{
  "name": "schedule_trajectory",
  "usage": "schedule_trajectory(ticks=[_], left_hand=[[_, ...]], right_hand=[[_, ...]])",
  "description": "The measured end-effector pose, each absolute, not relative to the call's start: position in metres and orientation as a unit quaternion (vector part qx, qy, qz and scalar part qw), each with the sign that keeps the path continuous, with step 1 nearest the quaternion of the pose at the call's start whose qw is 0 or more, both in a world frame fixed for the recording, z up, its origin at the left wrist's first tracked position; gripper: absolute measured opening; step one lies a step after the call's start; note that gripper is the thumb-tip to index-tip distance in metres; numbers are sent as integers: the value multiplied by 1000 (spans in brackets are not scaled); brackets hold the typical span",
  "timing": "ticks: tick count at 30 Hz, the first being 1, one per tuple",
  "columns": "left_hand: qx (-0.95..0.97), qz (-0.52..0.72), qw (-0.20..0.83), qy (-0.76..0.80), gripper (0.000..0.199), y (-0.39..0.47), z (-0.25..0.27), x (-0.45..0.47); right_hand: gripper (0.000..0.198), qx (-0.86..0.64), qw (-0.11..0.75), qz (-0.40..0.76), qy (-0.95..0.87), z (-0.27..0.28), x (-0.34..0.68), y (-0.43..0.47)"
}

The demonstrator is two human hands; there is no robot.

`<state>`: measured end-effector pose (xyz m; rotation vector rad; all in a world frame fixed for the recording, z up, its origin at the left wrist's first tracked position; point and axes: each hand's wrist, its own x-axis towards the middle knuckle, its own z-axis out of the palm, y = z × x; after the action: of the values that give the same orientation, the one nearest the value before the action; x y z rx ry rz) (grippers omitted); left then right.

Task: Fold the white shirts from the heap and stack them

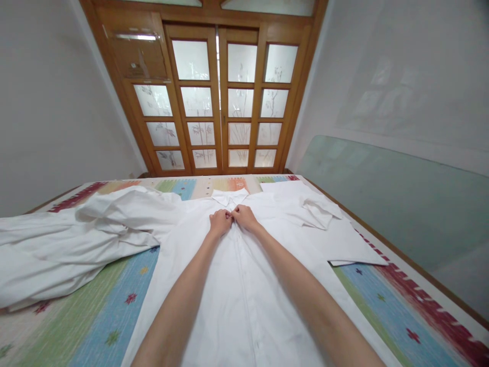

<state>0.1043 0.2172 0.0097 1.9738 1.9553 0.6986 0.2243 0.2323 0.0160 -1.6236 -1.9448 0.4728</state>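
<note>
A white shirt (229, 295) lies face up across the middle of the patterned cover (91, 326), its collar (229, 197) toward the far edge and its lower part running to the near side, under the person's 2 bare forearms (187, 300). The left hand (220, 221) and the right hand (245, 216) meet on the shirt's front just below the collar, thumbs and fingertips drawn close, pinching the fabric there; from here I can't tell whether a button sits between them. A rumpled white cloth (76, 255) is heaped over the cover's left edge, up against the shirt. Opposite, a sleeve (355, 247) stretches toward the right edge, with creased fabric (319, 214) nearer the far right corner. Beyond the far edge stand wooden doors (237, 84) with frosted panes (200, 135).
</note>
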Motion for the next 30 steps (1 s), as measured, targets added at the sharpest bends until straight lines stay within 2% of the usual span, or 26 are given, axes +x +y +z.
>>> schedule_trajectory(ticks=[10,14,20,30], left_hand=[[686,219,179,670,25,221,15,101],[688,222,184,666,23,220,16,101],[680,227,195,670,21,219,17,103],[661,241,237,670,19,216,22,103]], right_hand=[[18,-608,246,171,-735,22,229,226],[16,-609,270,156,-729,15,229,230],[15,-576,347,300,-677,2,240,243],[21,-525,373,420,-639,-1,246,243]])
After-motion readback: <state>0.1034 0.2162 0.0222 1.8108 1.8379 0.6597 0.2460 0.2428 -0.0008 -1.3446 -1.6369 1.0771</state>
